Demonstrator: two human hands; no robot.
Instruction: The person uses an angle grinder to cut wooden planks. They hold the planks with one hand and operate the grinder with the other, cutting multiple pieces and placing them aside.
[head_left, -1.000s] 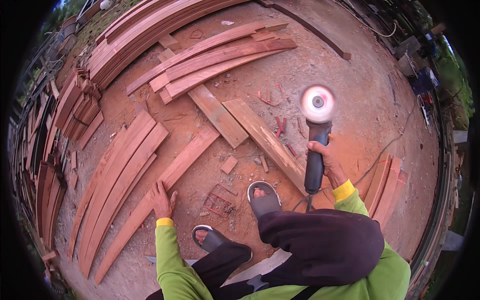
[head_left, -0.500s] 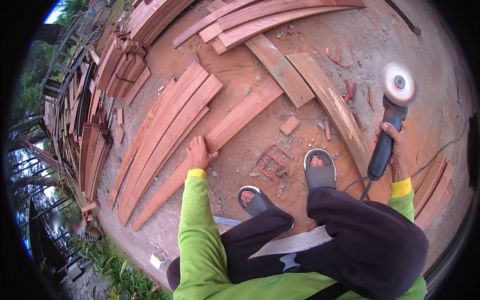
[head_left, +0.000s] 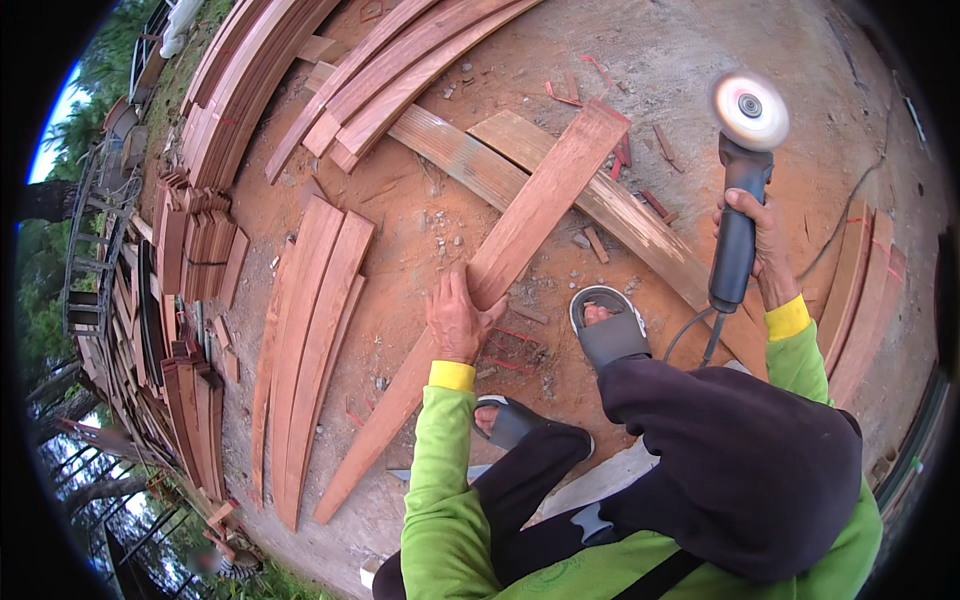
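My left hand [head_left: 458, 315] grips a long reddish wooden plank [head_left: 545, 208] near its middle, thumb on one edge and fingers over the other. The plank's far end lies across two weathered boards, while its near end points down toward the lower left. In my right hand [head_left: 765, 235] is a black angle grinder [head_left: 738, 215], held upright by its body with the disc at the top. Its pale round disc [head_left: 750, 108] looks blurred, as if spinning, and is apart from the plank. A cord runs from the grinder's lower end.
Beside the plank on the left lie several planks [head_left: 318, 350]. Weathered boards [head_left: 640, 225] cross the dirt ahead, with more planks [head_left: 400, 70] beyond and stacked timber [head_left: 200, 240] at far left. My sandalled feet [head_left: 608, 325] are close by. A red metal frame [head_left: 512, 350] and offcuts [head_left: 595, 245] litter the ground.
My left hand has pulled the plank right and forward, so its far end now rests over the weathered boards. The grinder stays raised in my right hand. My view has turned somewhat.
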